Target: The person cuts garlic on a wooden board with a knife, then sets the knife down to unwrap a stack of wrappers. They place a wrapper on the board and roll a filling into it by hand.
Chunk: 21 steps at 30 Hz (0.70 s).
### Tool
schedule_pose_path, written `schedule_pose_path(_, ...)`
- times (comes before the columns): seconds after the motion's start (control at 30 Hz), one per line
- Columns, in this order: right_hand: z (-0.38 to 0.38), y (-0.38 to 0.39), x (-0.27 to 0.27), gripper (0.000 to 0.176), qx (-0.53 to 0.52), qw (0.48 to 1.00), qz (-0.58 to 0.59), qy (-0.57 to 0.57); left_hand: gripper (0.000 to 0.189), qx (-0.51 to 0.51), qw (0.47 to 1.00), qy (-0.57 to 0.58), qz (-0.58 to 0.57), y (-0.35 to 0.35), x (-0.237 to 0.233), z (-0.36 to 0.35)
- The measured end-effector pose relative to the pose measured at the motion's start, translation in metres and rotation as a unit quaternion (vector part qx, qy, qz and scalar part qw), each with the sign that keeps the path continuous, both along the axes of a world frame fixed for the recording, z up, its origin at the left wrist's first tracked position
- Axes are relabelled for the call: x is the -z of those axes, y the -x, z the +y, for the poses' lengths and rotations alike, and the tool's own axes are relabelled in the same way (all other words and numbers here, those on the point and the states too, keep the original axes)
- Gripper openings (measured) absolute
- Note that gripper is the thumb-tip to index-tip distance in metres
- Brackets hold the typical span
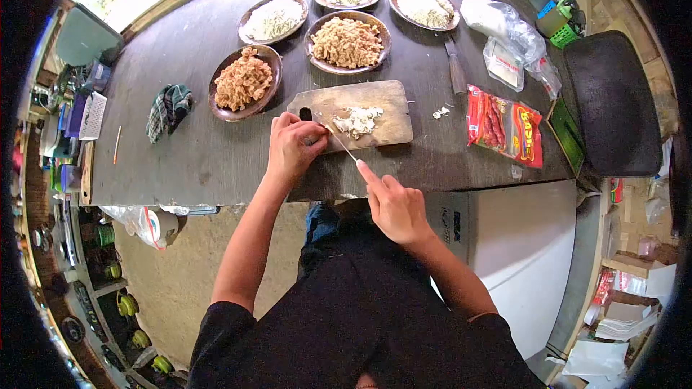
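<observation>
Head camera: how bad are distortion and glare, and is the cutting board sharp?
Head view: heavy fisheye, so the table edges bow and the corners go black; top left is blown out white; the cutting board and left hand are evenly lit and sharp; the knife in the right hand looks thin and slightly soft.

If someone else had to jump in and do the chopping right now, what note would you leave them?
Left hand: curled on the cutting board, near its left end, beside the blade; what it pins is hidden.
Right hand: grips the knife, tip on the board.
Done: white chopped bits piled mid-board; stray bits on the table.
Left: probably more chopping; how much is unclear.
</observation>
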State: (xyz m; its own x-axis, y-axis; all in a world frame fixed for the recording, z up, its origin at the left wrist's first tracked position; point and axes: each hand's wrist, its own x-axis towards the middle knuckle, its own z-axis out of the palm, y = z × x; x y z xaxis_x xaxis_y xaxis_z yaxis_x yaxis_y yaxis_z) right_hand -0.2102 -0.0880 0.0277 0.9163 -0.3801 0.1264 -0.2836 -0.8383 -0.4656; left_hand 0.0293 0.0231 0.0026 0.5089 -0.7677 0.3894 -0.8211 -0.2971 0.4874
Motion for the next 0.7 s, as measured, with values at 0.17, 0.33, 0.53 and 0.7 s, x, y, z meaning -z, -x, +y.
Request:
schedule_pose_path(0.17, 0.004, -0.006, 0.005, 0.059, 0.004, 1.000, 0.001, 0.014, 0.014, -0.008, 1.000, 0.007, 0.004, -0.002, 0.005, -0.002)
schedule_pose_path(0.33, 0.000, -0.018, 0.007, 0.058, -0.005, 0.999, 0.001, 0.051, 0.012, -0.004, 1.000, 0.004, -0.010, -0.001, 0.001, -0.002)
schedule_pose_path(0.53, -0.006, -0.006, 0.011, 0.064, -0.003, 1.000, 0.005, 0.026, 0.014, -0.014, 1.000, 0.011, 0.002, 0.003, -0.005, -0.002)
schedule_pose_path(0.7, -0.003, 0.002, 0.008, 0.063, -0.003, 1.000, -0.005, -0.008, 0.013, -0.016, 1.000, -0.010, 0.005, 0.000, -0.002, 0.000)
